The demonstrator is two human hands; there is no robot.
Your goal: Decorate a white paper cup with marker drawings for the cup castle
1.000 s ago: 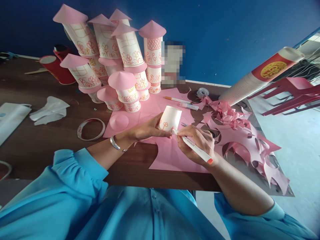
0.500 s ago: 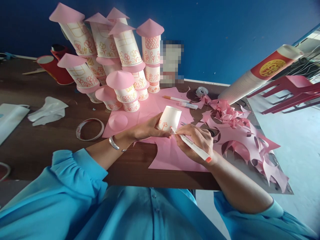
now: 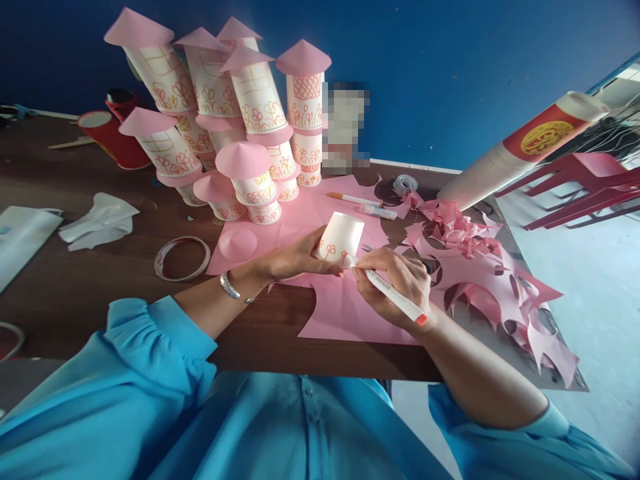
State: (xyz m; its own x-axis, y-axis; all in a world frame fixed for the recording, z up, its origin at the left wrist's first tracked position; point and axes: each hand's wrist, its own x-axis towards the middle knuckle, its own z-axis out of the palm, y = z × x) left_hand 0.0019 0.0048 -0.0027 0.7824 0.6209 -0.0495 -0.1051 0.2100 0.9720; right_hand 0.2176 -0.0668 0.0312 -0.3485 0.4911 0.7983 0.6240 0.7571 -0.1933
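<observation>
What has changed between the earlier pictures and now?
On the white paper cup, the orange mark by the tip of the slim white marker has grown. Nothing was grasped or released: the left hand still holds the cup, the right hand the marker. The pink-roofed paper towers stayed put.

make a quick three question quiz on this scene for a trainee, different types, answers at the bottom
1. What does the right hand hold?
2. True or false: the white paper cup in the left hand is blank all over.
3. Fill in the blank: the decorated cup towers at the back of the table wear cone-shaped roofs coloured ____.

Key
1. A white marker with an orange-red end.
2. False: orange-red flowers are drawn on its lower part.
3. Pink.
</observation>
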